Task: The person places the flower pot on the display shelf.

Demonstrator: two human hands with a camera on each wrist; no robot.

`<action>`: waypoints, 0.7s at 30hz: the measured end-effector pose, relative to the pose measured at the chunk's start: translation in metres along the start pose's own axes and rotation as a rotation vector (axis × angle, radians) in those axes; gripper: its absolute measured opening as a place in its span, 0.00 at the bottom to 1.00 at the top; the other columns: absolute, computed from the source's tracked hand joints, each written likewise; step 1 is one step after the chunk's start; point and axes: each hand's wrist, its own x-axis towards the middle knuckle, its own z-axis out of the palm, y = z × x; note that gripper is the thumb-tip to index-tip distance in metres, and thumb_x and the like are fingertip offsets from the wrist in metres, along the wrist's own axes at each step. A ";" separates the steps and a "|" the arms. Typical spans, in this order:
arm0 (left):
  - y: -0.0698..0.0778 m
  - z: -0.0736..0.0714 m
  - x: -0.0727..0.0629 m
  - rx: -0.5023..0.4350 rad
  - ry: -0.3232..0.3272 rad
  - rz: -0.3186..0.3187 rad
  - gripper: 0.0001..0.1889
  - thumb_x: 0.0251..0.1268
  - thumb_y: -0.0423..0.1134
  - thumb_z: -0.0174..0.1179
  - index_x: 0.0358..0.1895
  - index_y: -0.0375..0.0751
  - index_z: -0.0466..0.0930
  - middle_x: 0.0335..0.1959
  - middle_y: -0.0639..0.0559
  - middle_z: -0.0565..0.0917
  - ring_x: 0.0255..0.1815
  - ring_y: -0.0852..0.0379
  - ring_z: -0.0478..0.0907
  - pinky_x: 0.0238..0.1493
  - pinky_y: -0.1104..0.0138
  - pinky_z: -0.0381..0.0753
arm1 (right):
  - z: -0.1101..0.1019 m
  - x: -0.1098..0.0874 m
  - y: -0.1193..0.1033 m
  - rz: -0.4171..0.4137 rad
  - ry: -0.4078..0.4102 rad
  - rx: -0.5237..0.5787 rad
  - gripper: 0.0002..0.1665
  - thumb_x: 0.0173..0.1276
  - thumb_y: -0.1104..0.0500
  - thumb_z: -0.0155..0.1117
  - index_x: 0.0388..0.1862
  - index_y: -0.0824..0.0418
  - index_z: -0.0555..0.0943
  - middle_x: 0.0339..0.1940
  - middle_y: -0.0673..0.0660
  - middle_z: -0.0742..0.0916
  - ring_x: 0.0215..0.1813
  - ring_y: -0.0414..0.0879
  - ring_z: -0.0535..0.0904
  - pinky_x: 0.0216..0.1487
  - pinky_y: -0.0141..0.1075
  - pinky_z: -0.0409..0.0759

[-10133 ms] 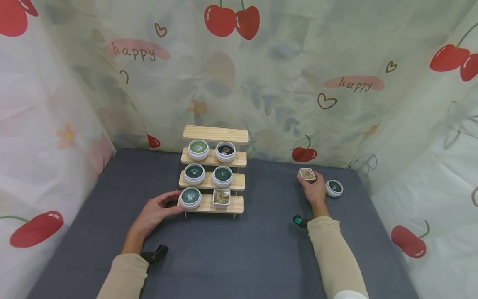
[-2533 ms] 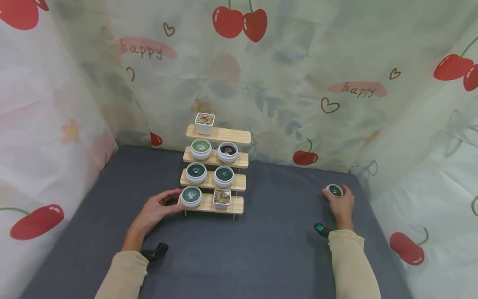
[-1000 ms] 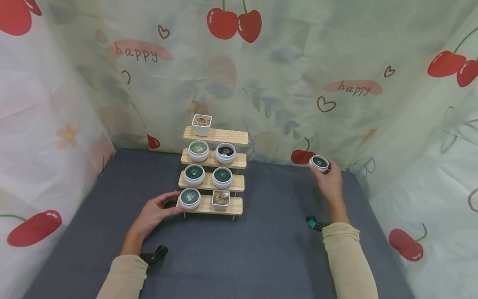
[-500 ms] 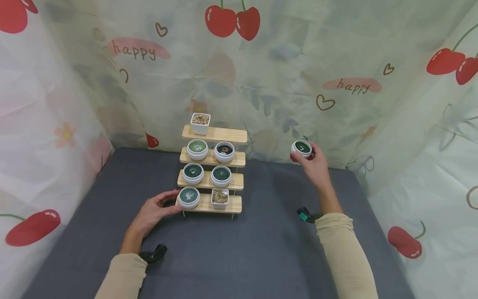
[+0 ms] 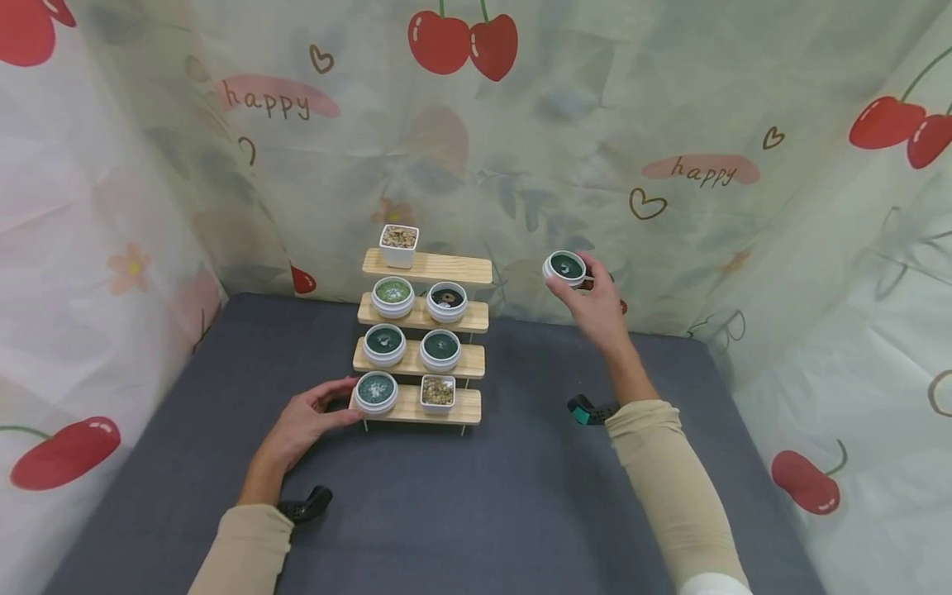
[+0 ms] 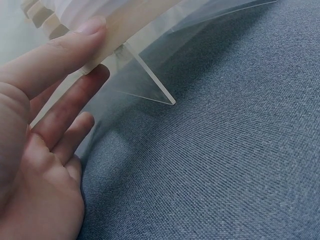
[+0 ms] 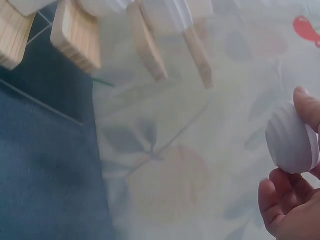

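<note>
In the head view my right hand (image 5: 601, 312) grips a small round white pot (image 5: 565, 268) with a dark green, shiny filling, raised right of the stand's top tier. The right wrist view shows the pot's ridged side (image 7: 290, 142) between thumb and fingers. My left hand (image 5: 301, 426) holds the left end of the lowest board of a tiered wooden stand (image 5: 467, 406). In the left wrist view, the thumb (image 6: 92, 27) lies over the board's edge and a finger is beneath it. A round pot (image 5: 376, 392) with a blue-green filling stands beside that thumb.
Round pots, including a light green one (image 5: 392, 296) and a black one (image 5: 447, 302), stand on the middle tiers. A square pot of gravel (image 5: 438, 393) is on the lowest board, another square pot (image 5: 398, 248) on the top. A patterned curtain (image 5: 535, 124) backs the dark tabletop (image 5: 476, 512).
The square pot went from my right hand onto the top tier's left end. My right hand then picked up the round pot at the right and has moved it up and left. My left hand stays put.
</note>
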 end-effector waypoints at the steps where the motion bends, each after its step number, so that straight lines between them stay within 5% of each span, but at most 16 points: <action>1: 0.000 0.000 0.000 -0.001 0.002 0.000 0.41 0.54 0.51 0.78 0.72 0.47 0.73 0.70 0.45 0.77 0.74 0.51 0.69 0.62 0.81 0.69 | 0.002 0.001 -0.003 -0.014 -0.008 0.014 0.44 0.74 0.49 0.66 0.81 0.55 0.58 0.69 0.63 0.72 0.57 0.47 0.71 0.48 0.31 0.74; 12: 0.000 0.000 0.000 -0.005 0.003 0.007 0.40 0.55 0.50 0.77 0.71 0.48 0.73 0.70 0.45 0.78 0.74 0.51 0.69 0.63 0.81 0.68 | 0.037 0.019 -0.032 -0.163 -0.031 0.013 0.41 0.70 0.50 0.70 0.76 0.59 0.64 0.64 0.62 0.76 0.56 0.52 0.75 0.50 0.36 0.77; 21: 0.001 0.000 -0.001 0.006 -0.009 0.004 0.40 0.56 0.51 0.76 0.73 0.47 0.72 0.71 0.44 0.77 0.76 0.50 0.67 0.70 0.73 0.69 | 0.071 0.036 -0.047 -0.175 -0.106 0.006 0.38 0.68 0.52 0.73 0.73 0.56 0.69 0.62 0.59 0.79 0.56 0.52 0.77 0.51 0.36 0.76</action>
